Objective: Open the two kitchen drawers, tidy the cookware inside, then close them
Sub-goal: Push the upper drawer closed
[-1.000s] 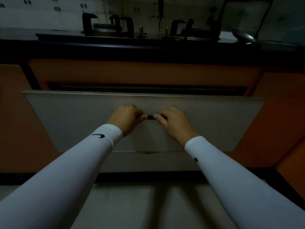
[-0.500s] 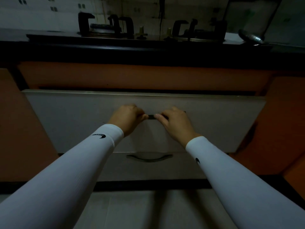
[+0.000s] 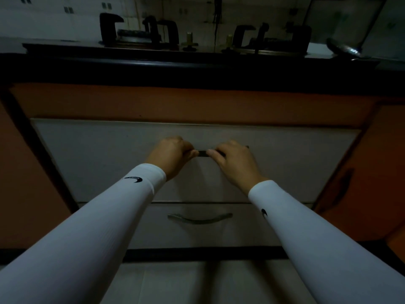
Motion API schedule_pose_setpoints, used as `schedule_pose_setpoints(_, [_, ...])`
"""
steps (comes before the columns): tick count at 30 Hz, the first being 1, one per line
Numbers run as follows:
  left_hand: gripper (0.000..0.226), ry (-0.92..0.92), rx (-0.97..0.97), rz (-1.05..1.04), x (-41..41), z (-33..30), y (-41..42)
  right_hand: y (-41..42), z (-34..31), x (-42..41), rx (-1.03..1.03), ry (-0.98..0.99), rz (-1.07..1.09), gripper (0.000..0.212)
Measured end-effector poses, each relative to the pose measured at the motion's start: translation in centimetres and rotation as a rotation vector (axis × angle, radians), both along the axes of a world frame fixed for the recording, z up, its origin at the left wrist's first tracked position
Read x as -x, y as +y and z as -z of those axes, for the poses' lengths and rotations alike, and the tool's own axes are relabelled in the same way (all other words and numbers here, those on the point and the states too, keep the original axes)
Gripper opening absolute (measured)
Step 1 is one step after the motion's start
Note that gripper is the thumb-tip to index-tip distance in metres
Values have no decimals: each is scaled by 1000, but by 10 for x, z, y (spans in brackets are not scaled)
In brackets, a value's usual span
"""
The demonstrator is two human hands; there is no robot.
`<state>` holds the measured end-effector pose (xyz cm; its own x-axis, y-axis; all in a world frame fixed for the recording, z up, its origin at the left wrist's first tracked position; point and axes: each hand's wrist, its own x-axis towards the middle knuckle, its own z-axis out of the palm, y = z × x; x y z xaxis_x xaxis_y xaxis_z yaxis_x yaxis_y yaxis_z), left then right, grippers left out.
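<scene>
Two pale grey drawers sit one above the other below a dark counter. The upper drawer lies flush with the orange cabinet front, and no gap shows above it. Its dark bar handle is gripped from both sides: my left hand curls round the left part, my right hand round the right part. Only a short middle stretch of that handle shows between my thumbs. The lower drawer is shut, and its curved metal handle is free. No cookware is visible.
A gas hob with black pot supports stands on the black counter. A metal ladle lies at the counter's right end. Orange cabinet doors flank the drawers. Pale floor tiles lie below.
The upper drawer has slid in from partly open to flush with the cabinet, both hands still on its handle. The dark gap above it has gone, and the lower drawer's handle has come into view.
</scene>
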<state>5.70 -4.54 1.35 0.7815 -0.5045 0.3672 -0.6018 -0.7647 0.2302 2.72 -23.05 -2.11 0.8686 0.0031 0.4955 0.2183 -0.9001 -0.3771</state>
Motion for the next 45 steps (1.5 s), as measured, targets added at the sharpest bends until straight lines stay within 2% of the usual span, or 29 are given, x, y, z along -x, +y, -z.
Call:
schedule_pose_setpoints(9, [34, -22, -25, 11, -2, -1, 0, -3, -2, -3, 54, -22, 7, 31])
schedule_pose_setpoints(20, [33, 30, -74, -12, 4, -6, -1, -4, -8, -1, 63, 52, -34, 32])
schedule_pose_setpoints(25, [30, 103, 12, -51, 4, -10, -3, -3, -9, 1, 78, 58, -4, 35])
schedule_pose_setpoints(31, [27, 39, 62, -31, 8, -2, 1, -3, -7, 4, 69, 43, -11, 36])
schedule_pose_setpoints(38, [27, -23, 125, -4, 17, 5, 7, -5, 3, 20, 15, -7, -33, 45])
schedule_pose_setpoints(45, [33, -58, 134, -47, 31, 13, 17, -5, 9, 44, 57, -25, 7, 44])
